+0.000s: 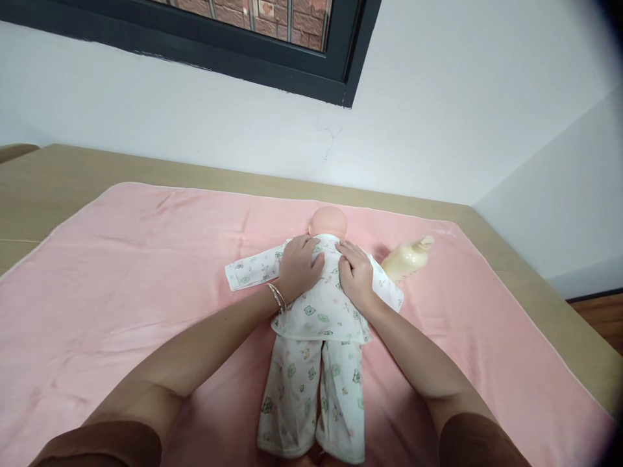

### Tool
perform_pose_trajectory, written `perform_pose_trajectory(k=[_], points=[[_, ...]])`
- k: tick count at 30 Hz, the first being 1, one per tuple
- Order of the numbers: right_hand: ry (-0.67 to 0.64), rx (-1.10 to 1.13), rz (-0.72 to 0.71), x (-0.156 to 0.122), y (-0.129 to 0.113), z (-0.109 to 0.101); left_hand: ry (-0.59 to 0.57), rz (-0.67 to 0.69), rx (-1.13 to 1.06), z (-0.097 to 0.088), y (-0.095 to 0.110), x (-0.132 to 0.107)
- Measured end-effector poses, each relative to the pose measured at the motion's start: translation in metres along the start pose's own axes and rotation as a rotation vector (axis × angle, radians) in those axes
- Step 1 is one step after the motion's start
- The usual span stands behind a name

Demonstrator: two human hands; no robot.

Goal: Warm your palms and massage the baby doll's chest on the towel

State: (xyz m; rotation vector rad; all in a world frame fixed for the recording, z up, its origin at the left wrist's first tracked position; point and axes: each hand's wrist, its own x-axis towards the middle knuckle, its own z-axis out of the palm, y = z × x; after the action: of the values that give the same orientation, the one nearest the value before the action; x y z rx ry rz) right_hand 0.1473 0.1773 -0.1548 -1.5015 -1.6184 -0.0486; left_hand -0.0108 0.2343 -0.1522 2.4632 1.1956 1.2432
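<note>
A baby doll in white printed pyjamas lies on the pink blanket, its bald head at the far end and no face showing. Its pyjama top covers the body, and the matching trousers reach toward me. My left hand, with bangles at the wrist, rests on the doll's left-side shoulder area, fingers stretched over the cloth. On the other side of the upper body, my right hand lies with fingers extended and slightly bent. Both sleeves of the top spread outward. Whatever is under my palms is hidden.
Just right of the doll, a pale yellow bottle lies tilted on the blanket. The pink blanket covers most of the wooden table. Behind the table stand a white wall and a dark-framed window.
</note>
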Motion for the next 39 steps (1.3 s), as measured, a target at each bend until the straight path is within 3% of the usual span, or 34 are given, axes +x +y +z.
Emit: perform_pose_trajectory(k=[10, 18, 28, 39], points=[[-0.037, -0.058, -0.022, 0.0017, -0.0019, -0.0019, 0.009, 0.017, -0.013, 0.0034, -0.0033, -0.0004], [-0.157, -0.158, 0.008, 0.0056, -0.0078, -0.0062, 0.016, 0.024, -0.011, 0.0052, -0.0049, -0.0004], [-0.210, -0.199, 0.019, 0.0064, -0.0068, -0.0060, -0.075, 0.052, 0.030, 0.0010, -0.0050, -0.0004], [-0.232, -0.217, 0.035, 0.0065, -0.0082, -0.0071, -0.052, 0.077, 0.035, 0.0020, -0.0066, -0.0009]])
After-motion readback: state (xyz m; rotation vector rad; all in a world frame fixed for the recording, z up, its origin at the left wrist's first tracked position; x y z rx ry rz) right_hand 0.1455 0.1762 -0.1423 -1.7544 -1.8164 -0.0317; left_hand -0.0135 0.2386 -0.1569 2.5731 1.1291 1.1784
